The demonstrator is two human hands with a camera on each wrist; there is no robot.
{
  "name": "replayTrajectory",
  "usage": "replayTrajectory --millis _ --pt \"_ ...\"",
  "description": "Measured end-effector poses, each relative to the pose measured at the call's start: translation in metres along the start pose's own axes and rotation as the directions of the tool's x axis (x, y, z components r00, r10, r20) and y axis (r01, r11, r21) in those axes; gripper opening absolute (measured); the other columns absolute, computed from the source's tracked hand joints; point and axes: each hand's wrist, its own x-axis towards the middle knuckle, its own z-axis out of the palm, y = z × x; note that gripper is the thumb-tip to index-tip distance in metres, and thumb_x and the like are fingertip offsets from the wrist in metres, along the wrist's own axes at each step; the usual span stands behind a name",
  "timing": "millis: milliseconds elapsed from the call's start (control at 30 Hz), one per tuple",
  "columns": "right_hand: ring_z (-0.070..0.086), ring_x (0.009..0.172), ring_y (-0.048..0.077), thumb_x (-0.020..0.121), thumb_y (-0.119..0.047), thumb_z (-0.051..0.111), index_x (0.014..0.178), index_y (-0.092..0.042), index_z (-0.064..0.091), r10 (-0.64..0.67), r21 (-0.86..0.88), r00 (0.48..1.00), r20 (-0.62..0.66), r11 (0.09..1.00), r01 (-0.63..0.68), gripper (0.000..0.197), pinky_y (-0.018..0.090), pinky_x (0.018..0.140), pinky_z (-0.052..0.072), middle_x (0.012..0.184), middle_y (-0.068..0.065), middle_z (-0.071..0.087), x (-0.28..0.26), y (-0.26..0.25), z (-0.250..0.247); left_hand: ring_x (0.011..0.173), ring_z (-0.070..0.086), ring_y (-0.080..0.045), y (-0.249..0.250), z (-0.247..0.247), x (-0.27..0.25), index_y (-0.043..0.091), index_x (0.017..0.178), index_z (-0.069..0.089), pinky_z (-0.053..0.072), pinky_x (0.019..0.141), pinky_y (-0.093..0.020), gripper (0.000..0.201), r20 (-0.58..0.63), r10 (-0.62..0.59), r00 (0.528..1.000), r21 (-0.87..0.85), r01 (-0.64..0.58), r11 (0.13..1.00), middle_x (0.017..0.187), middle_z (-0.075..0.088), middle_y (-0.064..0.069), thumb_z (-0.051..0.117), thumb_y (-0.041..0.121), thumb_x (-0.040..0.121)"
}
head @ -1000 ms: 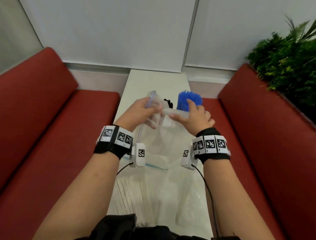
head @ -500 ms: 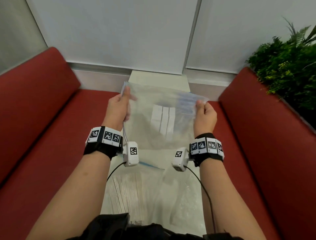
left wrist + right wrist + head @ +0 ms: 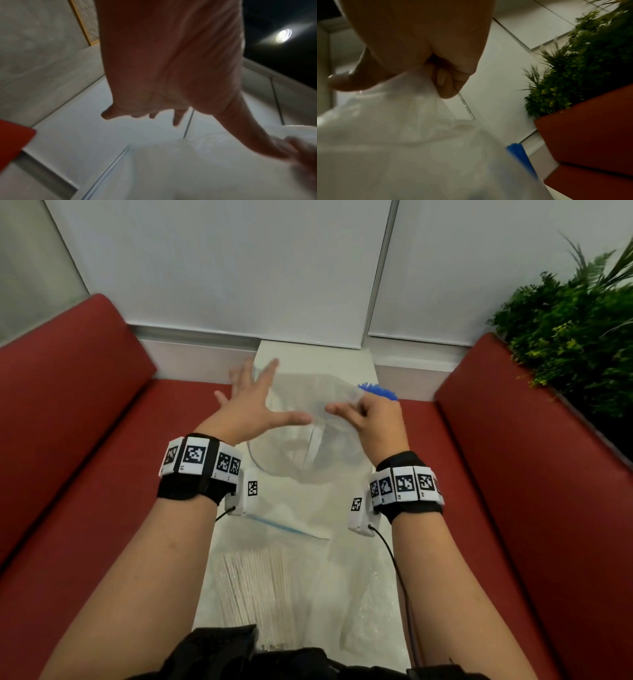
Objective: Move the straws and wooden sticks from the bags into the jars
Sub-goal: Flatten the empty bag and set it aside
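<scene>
An empty clear zip bag (image 3: pixel 308 436) hangs over the middle of the narrow white table (image 3: pixel 318 357). My right hand (image 3: pixel 363 419) pinches its upper right edge; the right wrist view shows the curled fingers (image 3: pixel 447 81) gripping the plastic (image 3: pixel 402 128). To the left of the bag my left hand (image 3: pixel 253 402) is spread flat, fingers straight, holding nothing, thumb near the bag. Blue straws (image 3: pixel 378 390) stand behind my right hand and show low in the right wrist view (image 3: pixel 518 152); their jar is hidden. A bag of white straws or sticks (image 3: pixel 257 587) lies near me.
Other clear bags (image 3: pixel 308 515) lie crumpled on the near half of the table, one with a blue zip strip (image 3: pixel 277 523). Red bench seats (image 3: pixel 85 474) flank the table on both sides. A green plant (image 3: pixel 565 330) stands at the far right.
Half a second ago both hands held the bag stretched out by its top corners. My left hand has let go and spread open; the bag now sags from my right hand, uncovering the blue straws.
</scene>
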Motion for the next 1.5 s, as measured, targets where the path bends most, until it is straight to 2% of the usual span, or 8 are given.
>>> replayTrajectory --millis 100,200,500,833,1000,1233,1333,1500 --pt "0.055 0.057 0.004 0.086 -0.032 0.079 0.057 -0.025 0.037 -0.094 0.002 0.984 0.151 0.996 0.095 0.051 0.030 0.056 0.035 0.053 -0.013 0.052 0.001 -0.011 0.011 0.159 0.005 -0.017 0.022 -0.002 0.001 0.039 0.146 0.051 -0.012 0.122 -0.064 0.083 0.126 0.181 0.975 -0.015 -0.180 0.983 0.160 0.035 0.009 0.081 0.063 0.072" --pt "0.034 0.052 0.004 0.082 -0.033 0.082 0.065 -0.018 0.049 -0.114 -0.021 0.981 0.160 0.993 0.119 0.041 0.019 0.053 0.028 0.056 -0.014 0.035 0.000 -0.012 0.007 0.105 0.071 -0.010 0.028 0.000 0.004 0.007 0.107 0.074 0.044 0.109 -0.039 0.023 0.003 0.217 0.976 -0.334 -0.204 0.920 0.103 0.077 -0.003 0.077 0.022 0.090" --pt "0.063 0.083 0.011 0.094 -0.034 0.066 0.080 -0.031 0.062 0.293 -0.162 0.931 0.219 0.951 -0.262 0.015 0.026 0.071 0.048 0.090 -0.004 0.067 -0.007 0.055 -0.043 0.038 0.052 -0.007 -0.013 -0.016 0.013 0.033 0.080 0.075 0.045 0.047 -0.015 0.030 -0.295 0.041 0.955 -0.586 -0.215 0.781 0.043 0.052 0.007 0.060 0.050 0.099" --pt "0.072 0.100 0.017 0.071 -0.077 0.067 0.122 -0.032 0.059 0.397 0.381 0.889 0.228 0.804 -0.457 0.068 0.040 0.080 0.059 0.116 -0.001 0.070 -0.005 0.044 -0.033 0.047 0.053 -0.003 -0.021 -0.007 0.011 0.035 0.086 0.074 0.049 0.046 -0.021 0.030 -0.370 -0.070 0.927 -0.767 -0.262 0.585 0.056 0.058 0.011 0.053 0.034 0.107" --pt "0.067 0.094 0.020 0.085 -0.031 0.079 0.119 -0.006 0.063 0.343 0.276 0.907 0.246 0.872 -0.405 0.045 0.044 0.088 0.050 0.114 0.019 0.071 -0.013 0.029 0.003 0.057 0.063 -0.004 -0.020 -0.004 0.014 0.029 0.083 0.073 0.056 0.052 -0.024 0.033 -0.307 -0.144 0.941 -0.850 -0.203 0.487 0.068 0.064 0.008 0.051 0.027 0.108" --pt "0.048 0.085 0.016 0.093 -0.002 0.059 0.115 -0.007 0.072 0.090 -0.202 0.992 0.087 0.977 -0.071 0.025 0.022 0.076 0.032 0.090 0.005 0.053 -0.006 0.010 0.014 0.144 0.037 -0.016 -0.014 -0.006 0.006 0.023 0.153 0.041 0.030 0.119 -0.029 0.063 -0.347 0.020 0.938 -0.210 -0.098 0.973 0.158 0.037 -0.005 0.066 0.041 0.098" --pt "0.046 0.086 0.018 0.093 0.000 0.058 0.113 -0.011 0.074 -0.022 -0.311 0.978 0.209 0.946 0.087 0.028 0.026 0.075 0.033 0.090 0.003 0.045 -0.006 -0.006 0.026 0.124 0.050 0.001 0.014 0.008 0.003 0.029 0.138 0.060 0.037 0.098 -0.012 0.053 -0.061 0.156 0.986 -0.284 -0.167 0.944 0.139 0.057 0.015 0.071 0.052 0.092" --pt "0.045 0.091 0.016 0.093 -0.024 0.069 0.128 -0.019 0.067 0.048 -0.352 0.982 0.185 0.936 0.020 0.035 0.030 0.081 0.038 0.099 0.001 0.043 -0.008 -0.003 0.017 0.073 0.065 -0.003 0.021 0.022 0.007 0.006 0.101 0.074 0.050 0.074 -0.018 0.019 -0.277 0.083 0.957 -0.512 -0.220 0.831 0.083 0.071 0.002 0.069 0.024 0.098"
